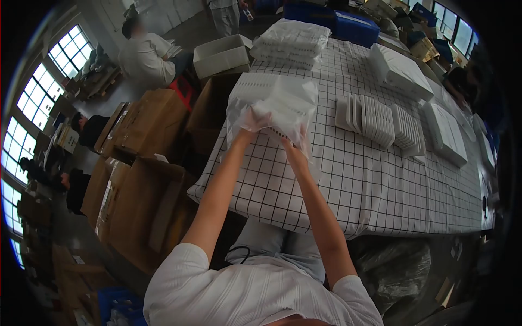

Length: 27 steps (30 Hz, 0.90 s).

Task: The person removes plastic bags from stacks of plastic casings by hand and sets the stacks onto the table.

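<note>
A clear plastic bag (288,100) with rows of thin white pieces in it lies near the table's left edge. My left hand (254,120) is at the bag's near left side, its fingers bent around the loose film and partly veiled by it. On the near right side, my right hand (292,144) grips the bag beside the white pieces; its fingertips are hidden under the plastic. To the right, two rows of thin white rounded pieces (375,120) stand on edge on the checked cloth, apart from my hands.
A checked cloth (348,190) covers the table. Filled bags (291,41) are stacked at the back; white packs (399,70) lie at right. Open cardboard boxes (144,206) and a white bin (222,54) stand left. A seated person (147,57) is beyond; others work nearby.
</note>
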{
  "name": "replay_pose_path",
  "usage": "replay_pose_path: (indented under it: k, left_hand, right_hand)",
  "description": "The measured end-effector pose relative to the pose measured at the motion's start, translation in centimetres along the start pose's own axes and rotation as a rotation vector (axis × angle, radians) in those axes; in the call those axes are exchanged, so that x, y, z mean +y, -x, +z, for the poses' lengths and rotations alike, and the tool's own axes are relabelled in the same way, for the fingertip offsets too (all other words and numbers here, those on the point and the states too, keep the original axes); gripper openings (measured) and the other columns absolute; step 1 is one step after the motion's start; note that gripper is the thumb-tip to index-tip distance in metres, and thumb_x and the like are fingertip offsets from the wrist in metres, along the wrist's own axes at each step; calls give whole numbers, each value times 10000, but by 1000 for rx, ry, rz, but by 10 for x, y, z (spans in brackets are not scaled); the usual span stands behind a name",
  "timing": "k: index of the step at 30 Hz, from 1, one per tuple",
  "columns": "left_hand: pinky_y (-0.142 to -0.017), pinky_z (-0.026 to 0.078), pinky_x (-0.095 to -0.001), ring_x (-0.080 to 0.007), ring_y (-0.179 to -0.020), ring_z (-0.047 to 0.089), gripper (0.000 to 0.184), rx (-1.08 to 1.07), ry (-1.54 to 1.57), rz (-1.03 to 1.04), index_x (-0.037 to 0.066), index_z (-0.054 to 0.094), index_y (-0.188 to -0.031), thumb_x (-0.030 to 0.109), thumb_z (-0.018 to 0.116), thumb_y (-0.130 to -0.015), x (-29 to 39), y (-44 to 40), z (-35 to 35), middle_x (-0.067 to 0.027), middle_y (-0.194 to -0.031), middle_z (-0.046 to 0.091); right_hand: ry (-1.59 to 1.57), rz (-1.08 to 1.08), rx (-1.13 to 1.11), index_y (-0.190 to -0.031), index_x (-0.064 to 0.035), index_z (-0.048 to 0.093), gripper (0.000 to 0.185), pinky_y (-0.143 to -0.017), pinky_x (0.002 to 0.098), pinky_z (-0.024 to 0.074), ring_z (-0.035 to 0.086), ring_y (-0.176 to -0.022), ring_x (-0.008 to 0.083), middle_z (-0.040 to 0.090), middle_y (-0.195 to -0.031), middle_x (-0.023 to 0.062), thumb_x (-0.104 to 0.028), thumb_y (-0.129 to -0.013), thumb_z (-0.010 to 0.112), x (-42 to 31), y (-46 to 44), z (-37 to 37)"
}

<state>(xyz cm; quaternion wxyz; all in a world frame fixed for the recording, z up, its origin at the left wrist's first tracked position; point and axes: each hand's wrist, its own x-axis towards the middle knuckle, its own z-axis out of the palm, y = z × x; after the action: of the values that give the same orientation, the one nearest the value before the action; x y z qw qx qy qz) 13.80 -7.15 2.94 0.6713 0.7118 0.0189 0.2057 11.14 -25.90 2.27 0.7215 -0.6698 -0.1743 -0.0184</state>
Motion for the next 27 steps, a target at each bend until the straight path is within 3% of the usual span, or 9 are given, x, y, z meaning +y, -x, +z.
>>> replay_pose_path:
  k: [5, 7, 9, 11, 13, 15, 17, 23, 27]
  left_hand:
    - [-777, 495, -338, -162, -945, 579, 540, -70, 48, 104, 42, 577, -1168, 326, 792, -763, -5, -40, 24, -72, -1057, 623]
    - [-811, 485, -350, -170, -984, 568, 533, -104, -204, 43, 38, 582, -1175, 336, 781, -780, -25, -72, 28, -79, -1097, 618]
    - [-825, 481, -355, -176, -1004, 563, 566, -100, -82, 18, 39, 563, -1206, 355, 774, -788, -14, -75, 44, -83, -1124, 609]
    - [-839, 476, -360, -181, -1023, 558, 598, -98, 30, -13, 39, 544, -1238, 373, 768, -795, -14, -72, 53, -86, -1150, 599]
    - [-879, 459, -349, -176, -1079, 535, 657, 32, -87, 22, 49, 489, -1297, 411, 747, -813, -18, -67, 57, -80, -1195, 570]
    - [-933, 419, -354, -193, -1151, 481, 733, -41, -51, -43, 50, 440, -1334, 443, 752, -800, 4, -46, 56, -90, -1256, 514]
    - [-988, 379, -360, -210, -1224, 426, 810, -108, -15, -109, 51, 391, -1372, 474, 757, -786, 17, -24, 52, -100, -1316, 457]
    - [-974, 418, -334, -225, -1220, 442, 802, -46, 93, -127, 14, 314, -1384, 385, 748, -822, 56, 75, 58, -135, -1307, 432]
    - [-1003, 419, -352, -243, -1232, 439, 794, 27, 121, -94, 3, 248, -1394, 308, 735, -846, 92, 159, 70, -161, -1334, 381]
  right_hand:
    - [-39, 8, 39, -1409, -26, 350, 650, -994, 328, 378, 456, -1201, 237, 481, -1315, 133, -107, -837, 649, 45, -52, -18]
    - [-32, -27, 61, -1383, -22, 385, 625, -981, 326, 386, 466, -1190, 230, 489, -1305, 133, -114, -830, 660, 49, -66, -23]
    - [-29, -59, 78, -1358, -17, 419, 601, -967, 324, 394, 476, -1178, 222, 496, -1296, 134, -121, -823, 671, 47, -76, -30]
    - [-13, 261, 16, -1313, -2, 466, 556, -935, 322, 413, 484, -1159, 206, 506, -1264, 135, -137, -820, 684, 37, -81, -36]
    - [-69, 244, 24, -1293, 5, 483, 538, -919, 319, 422, 479, -1157, 201, 510, -1240, 136, -144, -820, 690, 33, -80, -39]
    - [-124, 232, 28, -1274, 13, 501, 520, -904, 316, 431, 474, -1154, 196, 513, -1217, 138, -152, -820, 697, 32, -74, -38]
    - [35, -27, 102, -1339, 15, 443, 599, -918, 312, 440, 461, -1176, 208, 466, -1247, 141, -161, -828, 700, 33, -65, -34]
    - [-78, -23, 183, -1477, -28, 236, 777, -1002, 333, 414, 431, -1233, 228, 342, -1364, 140, -199, -870, 690, -5, 7, -24]
    - [-169, -16, 137, -1476, -22, 236, 817, -1028, 389, 385, 421, -1253, 282, 347, -1394, 178, -239, -853, 717, -45, 79, -42]
